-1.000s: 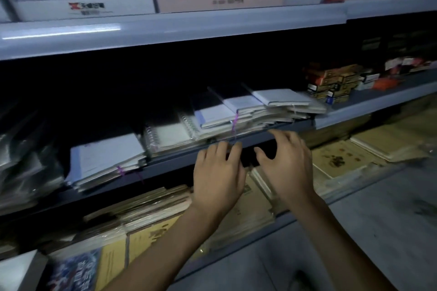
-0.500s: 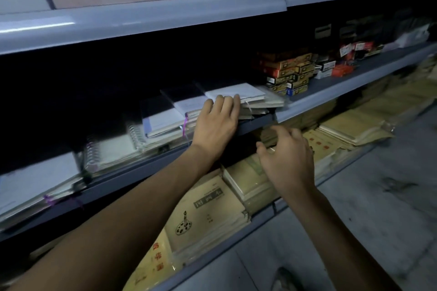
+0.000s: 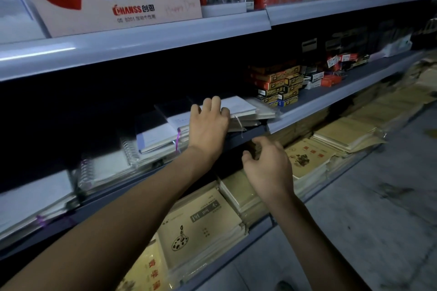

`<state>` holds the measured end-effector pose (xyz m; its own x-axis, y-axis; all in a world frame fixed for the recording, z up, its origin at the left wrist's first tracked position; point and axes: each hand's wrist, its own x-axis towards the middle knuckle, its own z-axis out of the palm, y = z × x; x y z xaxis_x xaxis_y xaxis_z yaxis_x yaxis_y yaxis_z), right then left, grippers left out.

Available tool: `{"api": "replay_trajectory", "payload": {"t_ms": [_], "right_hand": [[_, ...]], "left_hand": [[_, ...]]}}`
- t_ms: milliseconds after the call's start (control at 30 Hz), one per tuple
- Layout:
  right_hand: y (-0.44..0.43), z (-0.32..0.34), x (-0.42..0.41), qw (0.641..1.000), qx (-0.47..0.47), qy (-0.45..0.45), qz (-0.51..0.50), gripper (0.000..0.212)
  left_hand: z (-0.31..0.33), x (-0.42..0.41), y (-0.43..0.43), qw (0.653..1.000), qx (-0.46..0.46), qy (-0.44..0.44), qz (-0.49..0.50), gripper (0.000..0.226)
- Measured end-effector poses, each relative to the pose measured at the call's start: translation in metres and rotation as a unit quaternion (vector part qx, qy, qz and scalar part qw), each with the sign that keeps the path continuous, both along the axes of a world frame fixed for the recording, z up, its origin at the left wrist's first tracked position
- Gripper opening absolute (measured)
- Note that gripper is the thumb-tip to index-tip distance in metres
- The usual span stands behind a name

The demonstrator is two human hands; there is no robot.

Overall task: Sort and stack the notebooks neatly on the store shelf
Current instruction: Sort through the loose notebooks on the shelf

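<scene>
Along the dim middle shelf (image 3: 331, 92), white-covered notebooks (image 3: 238, 107) in overlapping stacks, some spiral-bound, some in clear film with purple ties. Presses down on the rightmost stack with the left grip (image 3: 208, 125), fingers spread over the top cover, released, clasping nothing. Holds the right grip (image 3: 269, 165) just under the shelf lip, fingers loosely bent, empty. On the shelf above, a pink box (image 3: 99, 16) with a red heart, printed "CHANSS" and "0.5". Below, tan exercise books (image 3: 203, 227) with Chinese characters and a small drawing.
</scene>
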<state>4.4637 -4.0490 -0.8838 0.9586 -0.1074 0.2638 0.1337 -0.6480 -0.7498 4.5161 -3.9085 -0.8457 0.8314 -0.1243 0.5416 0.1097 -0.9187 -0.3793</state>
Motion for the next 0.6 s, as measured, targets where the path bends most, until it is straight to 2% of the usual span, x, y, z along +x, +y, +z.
{"api": "replay_trajectory", "payload": {"t_ms": [167, 300, 467, 533, 600], "right_hand": [[0.001, 0.004, 0.001, 0.998, 0.059, 0.034, 0.006, 0.042], [0.004, 0.004, 0.006, 0.986, 0.146, 0.079, 0.019, 0.038], [0.006, 0.003, 0.002, 0.975, 0.191, 0.109, 0.023, 0.037], [0.006, 0.003, 0.002, 0.966, 0.227, 0.125, 0.022, 0.030], [0.004, 0.006, 0.003, 0.942, 0.301, 0.145, 0.015, 0.021]], "left_hand": [[-0.007, -0.021, 0.016, 0.998, 0.024, -0.037, -0.039, 0.033], [-0.003, -0.027, 0.023, 0.993, 0.073, -0.044, -0.084, 0.024], [0.000, -0.016, 0.022, 0.996, 0.064, 0.024, -0.053, 0.056], [-0.001, -0.019, 0.020, 0.996, 0.058, 0.042, -0.045, 0.058], [-0.003, -0.024, 0.020, 0.998, 0.038, 0.037, -0.043, 0.055]]}}
